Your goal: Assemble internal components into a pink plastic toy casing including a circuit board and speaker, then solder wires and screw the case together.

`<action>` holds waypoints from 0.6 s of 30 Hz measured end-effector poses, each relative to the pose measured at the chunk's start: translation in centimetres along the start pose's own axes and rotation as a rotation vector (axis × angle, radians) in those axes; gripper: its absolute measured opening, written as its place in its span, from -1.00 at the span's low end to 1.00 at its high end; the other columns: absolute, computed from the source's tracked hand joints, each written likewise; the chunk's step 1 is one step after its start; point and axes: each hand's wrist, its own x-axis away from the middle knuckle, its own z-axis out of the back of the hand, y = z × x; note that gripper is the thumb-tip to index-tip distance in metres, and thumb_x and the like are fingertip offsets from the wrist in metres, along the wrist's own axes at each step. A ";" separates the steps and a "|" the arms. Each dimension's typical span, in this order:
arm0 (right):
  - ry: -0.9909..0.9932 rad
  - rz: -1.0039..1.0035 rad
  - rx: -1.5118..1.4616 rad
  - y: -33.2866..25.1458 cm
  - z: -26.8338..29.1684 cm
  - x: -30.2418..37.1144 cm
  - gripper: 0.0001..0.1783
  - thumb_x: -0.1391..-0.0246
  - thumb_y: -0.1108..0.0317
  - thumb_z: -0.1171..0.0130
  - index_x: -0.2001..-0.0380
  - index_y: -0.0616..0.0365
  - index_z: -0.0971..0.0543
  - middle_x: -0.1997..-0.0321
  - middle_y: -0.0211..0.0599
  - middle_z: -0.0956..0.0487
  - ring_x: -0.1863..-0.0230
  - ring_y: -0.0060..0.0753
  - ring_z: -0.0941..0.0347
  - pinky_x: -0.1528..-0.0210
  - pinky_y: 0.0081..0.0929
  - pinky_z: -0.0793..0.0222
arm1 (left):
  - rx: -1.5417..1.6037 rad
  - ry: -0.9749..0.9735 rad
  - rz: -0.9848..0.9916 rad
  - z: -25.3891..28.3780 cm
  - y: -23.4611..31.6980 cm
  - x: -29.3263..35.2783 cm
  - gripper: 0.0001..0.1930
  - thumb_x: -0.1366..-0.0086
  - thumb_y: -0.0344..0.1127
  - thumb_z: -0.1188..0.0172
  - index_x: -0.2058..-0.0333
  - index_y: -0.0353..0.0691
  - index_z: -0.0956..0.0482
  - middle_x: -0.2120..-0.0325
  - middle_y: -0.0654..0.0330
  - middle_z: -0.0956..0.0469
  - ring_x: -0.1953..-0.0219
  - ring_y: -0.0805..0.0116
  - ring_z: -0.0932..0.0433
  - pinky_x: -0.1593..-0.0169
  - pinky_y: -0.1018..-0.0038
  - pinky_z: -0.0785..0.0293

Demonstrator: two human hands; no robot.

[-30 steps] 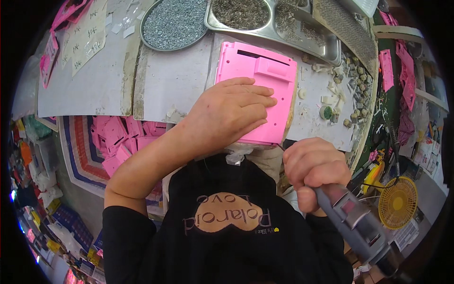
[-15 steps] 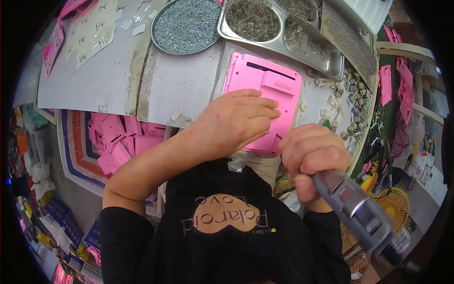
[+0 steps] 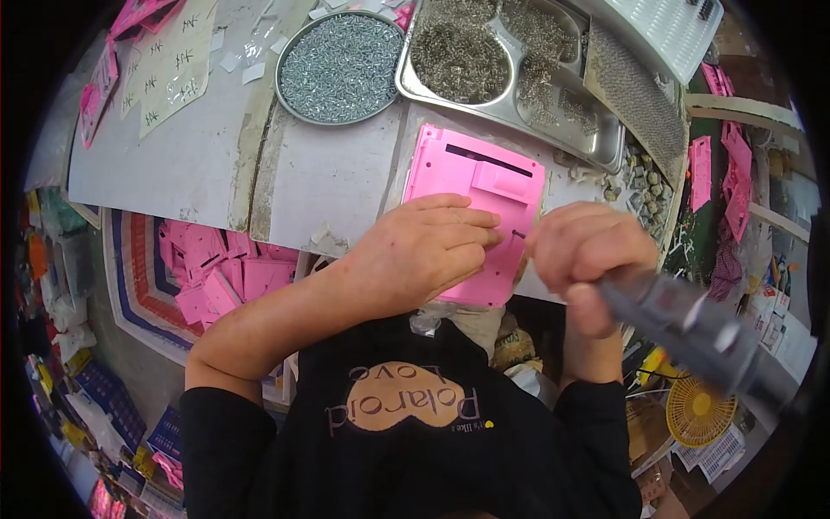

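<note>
A flat pink plastic panel (image 3: 510, 203) with a dark slot and a raised block lies on the worktable in front of me. My left hand (image 3: 428, 246) rests flat across its left and middle part, fingers stretched out together. Close to the panel's right edge, my right hand (image 3: 592, 251) is wrapped around a dark grey electric screwdriver (image 3: 692, 320). The tool's body is blurred and slants down to the right. A short dark line on the panel beside my right knuckles may be the bit; the fist hides the tool's front end.
Beyond the panel stand a round tray of silvery screws (image 3: 341, 69) and a compartmented steel tray (image 3: 411, 82) of small brownish metal parts. Several pink panels fill a striped bag (image 3: 134, 268) at lower left. A yellow fan (image 3: 700, 406) is at lower right.
The table and panel appear lower in the view. My right hand has moved away from me along the panel's right edge, and the screwdriver has swung outward. My left hand stays on the panel.
</note>
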 end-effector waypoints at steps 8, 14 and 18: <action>0.164 -0.036 -0.034 3.2 2.7 -3.0 -0.79 -0.20 0.41 -0.17 0.33 0.14 -0.31 0.67 -0.34 -0.38 0.67 -0.52 -0.28 0.52 -0.42 -0.32 | 0.017 0.002 0.015 -0.1 0.1 -0.1 -0.93 -0.19 -0.38 -0.33 0.36 -0.18 -0.63 0.05 0.20 -0.69 -0.11 0.24 -0.62 -0.18 0.21 -0.50; 0.170 -0.092 -0.026 3.7 2.4 -3.2 -0.83 -0.21 0.35 -0.12 0.28 0.13 -0.34 0.69 -0.43 -0.33 0.67 -0.52 -0.24 0.48 -0.40 -0.28 | 0.025 0.005 0.044 -0.2 0.3 0.1 -0.92 -0.20 -0.37 -0.33 0.34 -0.17 -0.64 0.04 0.20 -0.69 -0.12 0.24 -0.62 -0.18 0.23 -0.50; 0.138 -0.051 -0.024 1.3 2.2 -4.6 -0.81 -0.22 0.26 -0.09 0.17 0.08 -0.40 0.70 -0.55 -0.32 0.69 -0.55 -0.22 0.49 -0.41 -0.24 | 0.072 0.098 0.033 -0.4 0.6 0.4 -0.90 -0.17 -0.37 -0.38 0.32 -0.17 -0.67 0.07 0.18 -0.71 -0.08 0.25 -0.65 -0.21 0.22 -0.48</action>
